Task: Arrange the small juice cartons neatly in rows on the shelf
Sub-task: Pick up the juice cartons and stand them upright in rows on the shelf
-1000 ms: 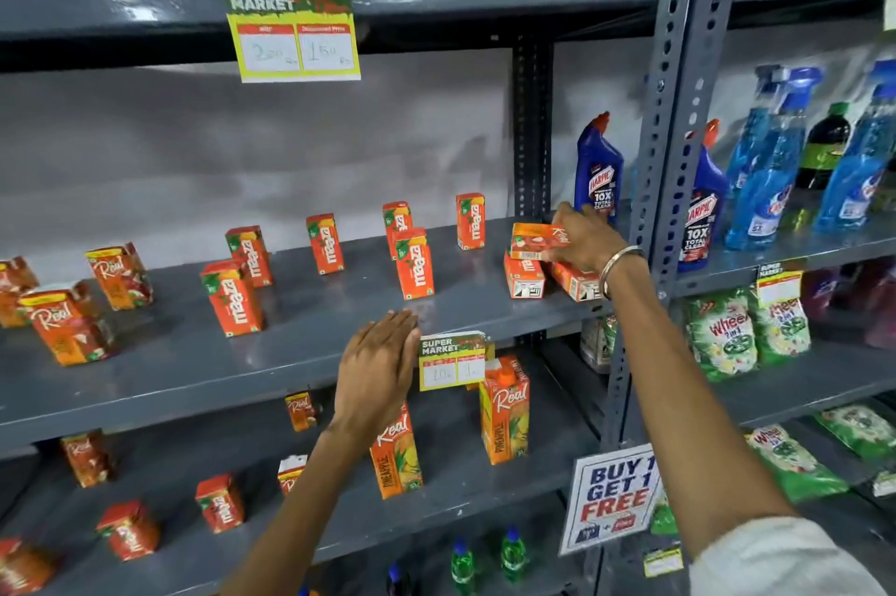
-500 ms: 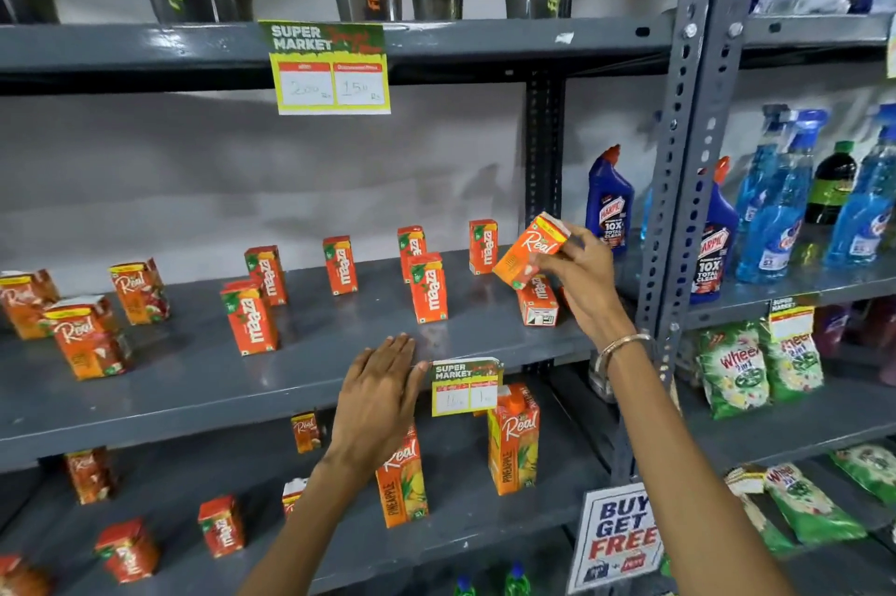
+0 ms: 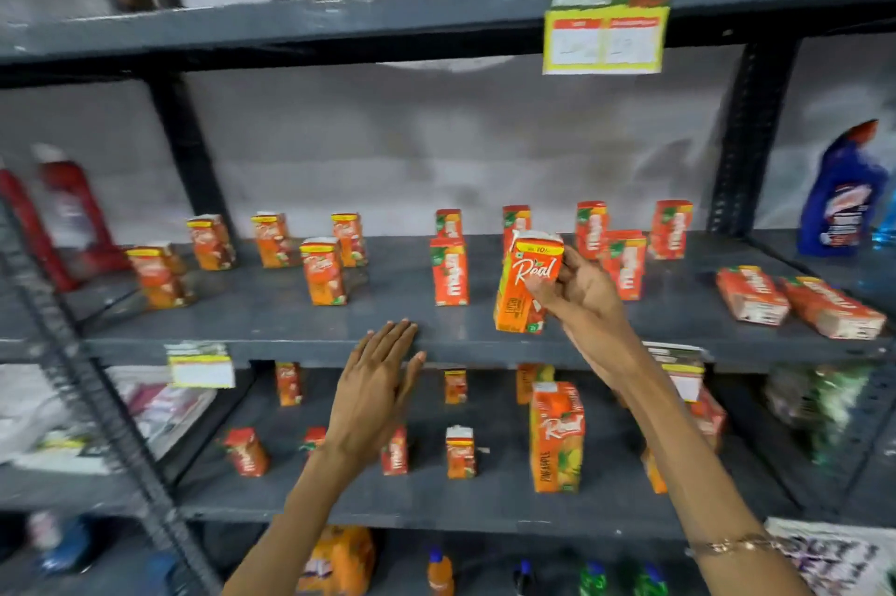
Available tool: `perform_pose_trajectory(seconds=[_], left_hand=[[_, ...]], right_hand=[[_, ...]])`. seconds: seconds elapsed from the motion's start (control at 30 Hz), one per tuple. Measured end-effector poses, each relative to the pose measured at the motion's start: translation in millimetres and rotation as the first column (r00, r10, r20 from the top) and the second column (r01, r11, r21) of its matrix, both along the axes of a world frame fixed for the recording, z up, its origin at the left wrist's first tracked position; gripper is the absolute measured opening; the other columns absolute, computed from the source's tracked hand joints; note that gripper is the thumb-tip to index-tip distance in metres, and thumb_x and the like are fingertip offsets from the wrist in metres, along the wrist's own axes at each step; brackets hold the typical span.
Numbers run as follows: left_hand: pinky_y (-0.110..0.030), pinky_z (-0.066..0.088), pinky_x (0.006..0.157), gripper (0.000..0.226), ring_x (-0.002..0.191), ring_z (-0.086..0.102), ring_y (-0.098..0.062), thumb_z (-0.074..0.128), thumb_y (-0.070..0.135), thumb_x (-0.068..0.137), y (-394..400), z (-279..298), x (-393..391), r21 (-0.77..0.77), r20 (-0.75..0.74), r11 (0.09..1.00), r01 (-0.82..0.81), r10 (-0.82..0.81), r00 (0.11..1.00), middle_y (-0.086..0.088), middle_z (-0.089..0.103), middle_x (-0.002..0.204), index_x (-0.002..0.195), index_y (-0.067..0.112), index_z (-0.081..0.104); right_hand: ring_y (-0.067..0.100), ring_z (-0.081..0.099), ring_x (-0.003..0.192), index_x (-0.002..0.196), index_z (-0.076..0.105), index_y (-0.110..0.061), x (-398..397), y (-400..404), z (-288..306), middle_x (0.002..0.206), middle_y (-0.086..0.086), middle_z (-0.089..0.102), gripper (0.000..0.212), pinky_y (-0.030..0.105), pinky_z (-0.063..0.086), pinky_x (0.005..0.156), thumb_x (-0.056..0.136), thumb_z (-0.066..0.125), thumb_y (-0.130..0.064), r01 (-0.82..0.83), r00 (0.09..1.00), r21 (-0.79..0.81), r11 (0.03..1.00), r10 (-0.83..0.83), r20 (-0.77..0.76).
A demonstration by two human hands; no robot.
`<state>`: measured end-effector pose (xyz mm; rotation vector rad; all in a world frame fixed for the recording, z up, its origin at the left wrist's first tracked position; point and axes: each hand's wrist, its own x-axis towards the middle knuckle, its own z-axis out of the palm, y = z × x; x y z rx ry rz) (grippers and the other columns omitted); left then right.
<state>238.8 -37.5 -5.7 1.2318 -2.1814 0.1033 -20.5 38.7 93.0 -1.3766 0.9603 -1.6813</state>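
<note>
Your right hand (image 3: pixel 579 292) has its fingers clamped on a small orange carton (image 3: pixel 526 282), held upright just above the front of the middle shelf (image 3: pixel 271 321), right of centre in the frame. Your left hand (image 3: pixel 376 384) is empty, fingers together and flat, their tips resting on the shelf's front edge.

I judge you're partway through. Toward the left of the shelf, the orange cartons (image 3: pixel 274 239) stand upright but loosely spaced. In the middle, the red cartons (image 3: pixel 450 270) form a rough back row with a few set forward.

Still to do: place the one you hold, stand up the two fallen cartons (image 3: pixel 795 299) lying flat at the right of the frame, and tighten the gaps. More cartons are scattered on the lower shelf (image 3: pixel 485 506).
</note>
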Motion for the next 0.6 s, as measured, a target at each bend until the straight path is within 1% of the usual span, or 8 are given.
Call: perform_pose_trajectory(seconds=[0.07,0.2,0.27,0.33,0.4,0.47,0.53,0.6], left_hand=[[-0.034,0.021,0.126,0.053,0.146,0.04,-0.017,0.034,0.047,0.104,-10.5,1.0,41.6,-0.006,-0.008,1.0,-0.019,0.018,1.0,0.0,0.048,0.154,0.147,0.019,0.05],[-0.037,0.025,0.124,0.058,0.142,0.045,-0.017,0.027,0.051,0.104,-40.0,0.1,126.2,-0.023,0.05,1.0,-0.019,0.02,0.999,0.001,0.052,0.152,0.145,0.019,0.052],[-0.039,0.027,0.123,0.058,0.14,0.048,-0.017,0.026,0.052,0.104,-55.4,2.1,159.7,-0.032,0.055,0.999,-0.038,0.04,0.998,0.001,0.054,0.149,0.144,0.019,0.053],[-0.04,0.029,0.121,0.058,0.139,0.049,-0.016,0.025,0.052,0.104,-70.8,5.7,192.6,-0.036,0.078,0.998,-0.047,0.05,0.996,0.002,0.056,0.148,0.144,0.021,0.054],[-0.042,0.031,0.12,0.06,0.141,0.048,-0.02,0.024,0.052,0.102,-82.1,9.9,215.0,-0.04,0.116,0.998,-0.054,0.059,0.992,-0.001,0.055,0.149,0.143,0.019,0.054],[-0.043,0.031,0.12,0.064,0.142,0.047,-0.023,0.023,0.054,0.101,-92.4,10.9,242.7,-0.042,0.11,0.995,-0.091,0.095,0.989,-0.005,0.055,0.149,0.143,0.016,0.054],[-0.042,0.028,0.121,0.069,0.143,0.045,-0.023,0.023,0.059,0.1,-101.2,11.7,263.4,-0.044,0.114,0.992,-0.117,0.121,0.986,-0.005,0.053,0.151,0.143,0.014,0.053],[-0.041,0.027,0.121,0.071,0.144,0.043,-0.022,0.023,0.061,0.1,-106.6,10.9,272.7,-0.046,0.133,0.994,-0.098,0.104,0.986,-0.005,0.052,0.152,0.145,0.014,0.051]], right_hand=[[0.01,0.069,0.112,0.125,0.056,-0.027,49.1,-16.5,-0.6,0.117,-0.008,0.073,0.054,0.027,0.059,0.089,0.074,0.074,-0.03,-0.042,0.999,0.009,0.999,0.042,-0.011],[0.007,0.069,0.11,0.118,0.059,-0.028,153.7,-57.8,0.1,0.111,-0.012,0.074,0.045,0.025,0.058,0.088,0.076,0.073,-0.029,-0.081,0.997,-0.006,0.997,0.081,-0.01],[0.007,0.068,0.11,0.118,0.059,-0.027,194.6,-79.8,-0.3,0.113,-0.009,0.073,0.04,0.025,0.058,0.089,0.08,0.072,-0.024,-0.092,0.996,-0.005,0.996,0.092,0.008],[0.009,0.067,0.109,0.121,0.058,-0.023,235.6,-108.2,0.0,0.119,-0.002,0.07,0.037,0.027,0.058,0.09,0.087,0.069,-0.013,-0.09,0.996,-0.007,0.996,0.09,0.005],[0.011,0.067,0.106,0.122,0.056,-0.022,268.3,-133.5,1.3,0.118,0.001,0.068,0.037,0.026,0.059,0.087,0.091,0.067,-0.006,-0.075,0.997,0.008,0.997,0.075,-0.03],[0.013,0.066,0.105,0.122,0.055,-0.022,303.6,-159.4,0.7,0.114,-0.001,0.069,0.038,0.026,0.06,0.083,0.091,0.068,-0.006,-0.038,0.996,0.027,0.999,0.04,-0.074],[0.019,0.066,0.109,0.125,0.054,-0.019,328.7,-183.8,-1.9,0.116,0.004,0.069,0.039,0.029,0.06,0.084,0.09,0.07,-0.008,0.004,0.991,0.035,0.999,0.001,-0.137],[0.024,0.064,0.116,0.131,0.053,-0.015,345.4,-203.2,-4.9,0.123,0.01,0.067,0.045,0.033,0.059,0.087,0.09,0.07,-0.008,0.035,0.981,0.064,0.997,-0.022,-0.19]])
